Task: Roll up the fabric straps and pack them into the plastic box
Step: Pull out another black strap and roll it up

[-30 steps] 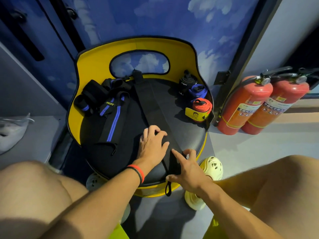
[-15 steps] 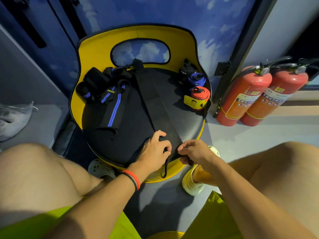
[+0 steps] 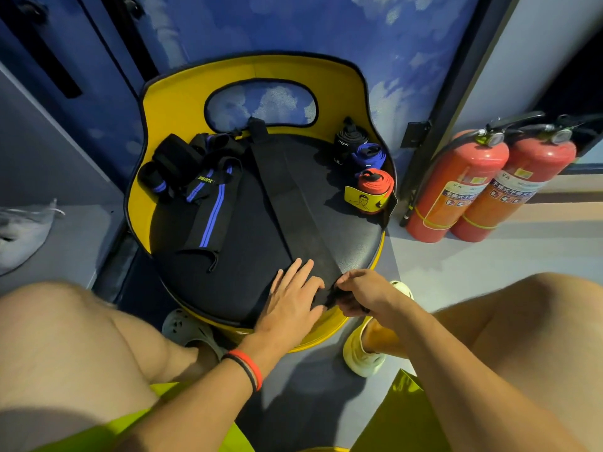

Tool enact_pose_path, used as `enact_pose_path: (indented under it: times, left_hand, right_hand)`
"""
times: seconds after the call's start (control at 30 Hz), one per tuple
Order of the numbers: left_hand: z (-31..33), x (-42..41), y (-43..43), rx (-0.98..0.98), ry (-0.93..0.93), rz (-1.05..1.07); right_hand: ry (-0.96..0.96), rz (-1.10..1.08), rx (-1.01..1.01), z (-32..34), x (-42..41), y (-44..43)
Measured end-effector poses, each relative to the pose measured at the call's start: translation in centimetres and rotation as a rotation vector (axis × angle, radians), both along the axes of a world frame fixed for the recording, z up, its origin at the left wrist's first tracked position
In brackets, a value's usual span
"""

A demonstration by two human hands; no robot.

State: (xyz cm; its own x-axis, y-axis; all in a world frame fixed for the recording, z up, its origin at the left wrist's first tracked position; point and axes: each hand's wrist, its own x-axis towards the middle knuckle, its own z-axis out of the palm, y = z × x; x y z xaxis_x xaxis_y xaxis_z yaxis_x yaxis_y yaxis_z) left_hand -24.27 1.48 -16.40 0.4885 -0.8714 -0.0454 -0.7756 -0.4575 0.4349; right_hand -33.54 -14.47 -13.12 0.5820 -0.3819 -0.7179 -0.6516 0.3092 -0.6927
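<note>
A long black fabric strap (image 3: 287, 197) lies stretched across the black seat of a yellow chair (image 3: 182, 102), from the backrest to the front edge. My left hand (image 3: 293, 298) presses flat on its near end with straight fingers. My right hand (image 3: 359, 291) pinches the strap's near tip at the seat's front edge, fingers curled round it. A black strap with blue stripes (image 3: 208, 207) lies in a loose heap at the seat's left. Three rolled straps stand at the right: black (image 3: 349, 141), blue (image 3: 368, 156) and red with a yellow label (image 3: 370, 190). No plastic box is in view.
Two red fire extinguishers (image 3: 463, 187) stand on the floor right of the chair. A blue cloud-pattern wall is behind it. My bare knees and pale clogs (image 3: 365, 357) flank the chair's front. A grey ledge with a white bag (image 3: 23, 230) is at the left.
My left hand has flattened from curled fingers onto the strap's end. My right hand stays at the front edge, curled on the tip. The dangling loop below the seat is no longer seen.
</note>
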Motion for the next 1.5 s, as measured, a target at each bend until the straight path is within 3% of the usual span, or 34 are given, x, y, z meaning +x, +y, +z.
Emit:
enact_pose_path:
  times: [0.33,0.5,0.67,0.9,1.07,1.2,1.4,1.5]
  left_hand:
    - [-0.5,0.9,0.4,-0.088,0.067,-0.018]
    - [-0.5,1.2,0.3,-0.094,0.090,0.007]
    - [-0.4,1.3,0.2,-0.103,0.106,0.035]
    - [-0.6,1.3,0.2,-0.102,0.090,0.046]
    - [-1.3,1.1,0.2,-0.152,0.065,0.052]
    - [-1.7,1.1,0.0,-0.199,0.075,0.083]
    - [-1.5,0.9,-0.1,-0.206,0.112,0.131]
    - [-2.2,1.0,0.5,-0.185,0.008,0.047]
  right_hand:
    - [0.001,-0.025,-0.067,0.1,0.2,0.0]
    - [-0.039,0.074,-0.265,-0.3,-0.3,0.3]
    - [-0.113,0.254,-0.166,-0.1,-1.4,-0.6]
    - [-0.082,0.033,-0.138,-0.7,-0.7,-0.4]
    - [0.001,-0.089,-0.229,-1.1,0.5,1.2]
    - [-0.013,-0.221,-0.109,-1.2,0.7,1.0]
    - [0.034,-0.235,-0.120,-0.8,1.3,0.9]
    - [0.068,-0.229,-0.183,-1.0,1.9,0.8]
